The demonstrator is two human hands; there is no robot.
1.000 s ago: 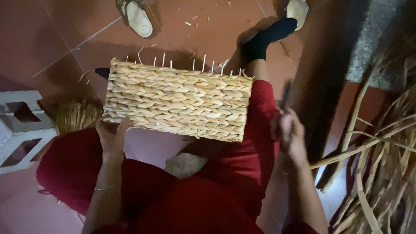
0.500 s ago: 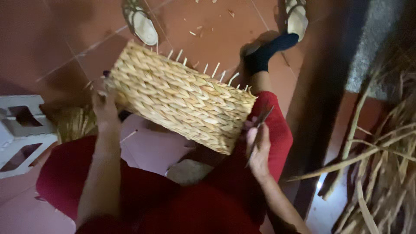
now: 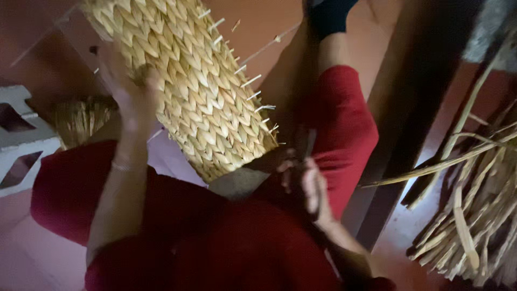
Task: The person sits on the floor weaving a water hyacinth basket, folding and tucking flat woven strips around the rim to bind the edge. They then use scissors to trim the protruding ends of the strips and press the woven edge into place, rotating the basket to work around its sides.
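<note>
Red cloth of the person's trousers (image 3: 215,237) fills the near part of the view, because the person sits low on the floor (image 3: 258,32), which is made of reddish-brown tiles with pale joints. At the left edge stands a small white plastic stool (image 3: 21,143), and just behind it lies a short bundle of straw (image 3: 81,121). At the right side a big heap of dried reed strips (image 3: 474,215) lies on the floor, beside a dark upright board (image 3: 409,113).

The right hand (image 3: 307,186) is low near the lap, its fingers curled around a thin dark tool (image 3: 311,144) whose tip points up toward the lower end of the basket. The picture is dim here, so I cannot tell what kind of tool it is.

The left hand (image 3: 132,99) is raised higher, the fingers spread and pressed flat on the side of the woven basket (image 3: 199,91). The basket is of pale yellow braided straw, tilted with one end near the lap and the other end far up at the top edge. Short cut ends stick out along its right rim. Beyond the basket the leg stretches out to a dark sock (image 3: 328,16).
</note>
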